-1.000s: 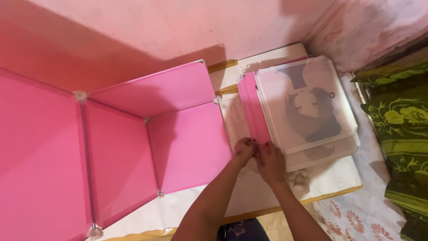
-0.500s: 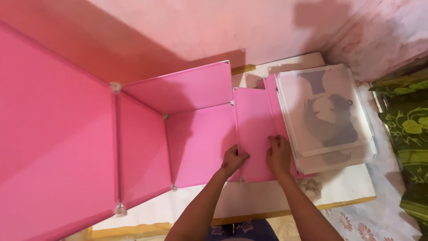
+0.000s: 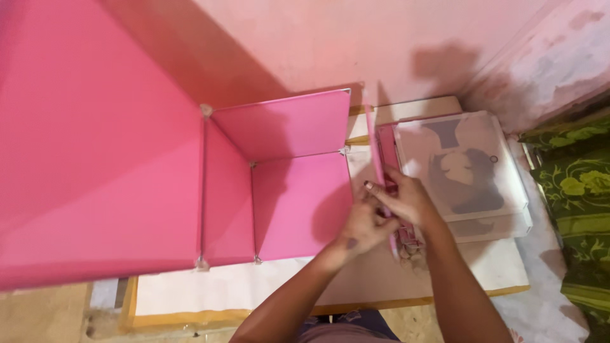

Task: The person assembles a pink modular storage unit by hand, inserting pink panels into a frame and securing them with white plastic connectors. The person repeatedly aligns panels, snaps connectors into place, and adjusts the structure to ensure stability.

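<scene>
A loose pink panel (image 3: 375, 149) stands on edge, seen almost edge-on, just right of the pink cube frame (image 3: 279, 184). My left hand (image 3: 365, 222) and my right hand (image 3: 406, 200) both grip the panel near its lower half, fingers wrapped round it. The cube frame is an open box of joined pink panels with small white connectors (image 3: 345, 151) at the corners. A large pink panel (image 3: 95, 159) of the same frame fills the left of the view.
A stack of translucent white panels with a dark print (image 3: 467, 168) lies to the right on a white board (image 3: 495, 267) with a yellow edge. More pink panels (image 3: 386, 143) lie beside the stack. A green patterned cloth (image 3: 581, 209) lies far right. A pink wall is behind.
The pink panel lay flat by the stack; both hands lifted it and turned it up on edge beside the cube. The view shifted left and closer.
</scene>
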